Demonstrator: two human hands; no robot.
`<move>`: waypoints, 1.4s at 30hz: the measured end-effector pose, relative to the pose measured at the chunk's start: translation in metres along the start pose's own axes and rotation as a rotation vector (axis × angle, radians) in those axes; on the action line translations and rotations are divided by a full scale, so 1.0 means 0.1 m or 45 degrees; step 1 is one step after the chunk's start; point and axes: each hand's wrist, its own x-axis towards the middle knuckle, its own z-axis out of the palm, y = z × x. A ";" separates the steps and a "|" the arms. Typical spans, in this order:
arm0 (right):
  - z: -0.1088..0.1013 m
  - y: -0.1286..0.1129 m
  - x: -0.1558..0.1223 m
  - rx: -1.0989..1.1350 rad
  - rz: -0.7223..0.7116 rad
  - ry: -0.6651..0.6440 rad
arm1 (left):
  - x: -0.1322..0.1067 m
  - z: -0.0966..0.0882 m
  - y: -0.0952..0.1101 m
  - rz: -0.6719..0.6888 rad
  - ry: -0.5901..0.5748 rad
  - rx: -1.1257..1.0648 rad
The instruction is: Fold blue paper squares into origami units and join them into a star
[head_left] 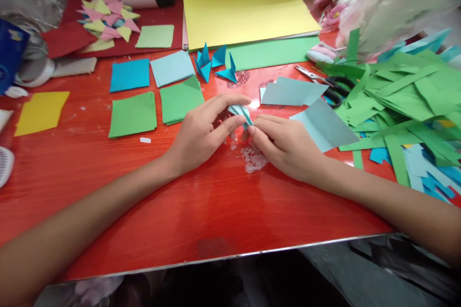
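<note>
1. A person works a small piece of folded light-blue paper [236,109] between two bare hands, just above a glossy red counter [212,211], in full sight from where I stand.
2. The left hand [198,136] holds the paper from the left, index finger arched over its far side and thumb pressed along the near side, the gap between them narrow and filled by the paper.
3. The right hand [288,146] pinches the paper's near right end, its fingers [268,127] bunched tightly with the thumb.
4. Just beyond the right hand lies a creased light-blue sheet [327,124], with a second light-blue sheet [291,92] behind it.
5. Black-handled scissors [333,87] rest beside a heap of green paper strips [406,100], blades pointing left.
6. Small folded blue paper pieces [204,64] stand in a cluster beyond the hands.
7. To their left sit a blue square [129,75], a stack of light-blue squares [173,68] and two stacks of green squares [132,115].
8. At the back, large yellow sheets [248,12] lie partly over a green sheet [273,53]; a pink-and-yellow pointed paper model [111,17] rests on dark red paper [156,15].
</note>
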 end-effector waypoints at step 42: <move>-0.03 0.03 0.08 1.441 0.464 0.026 | -0.02 0.01 -0.04 -0.115 0.201 -0.080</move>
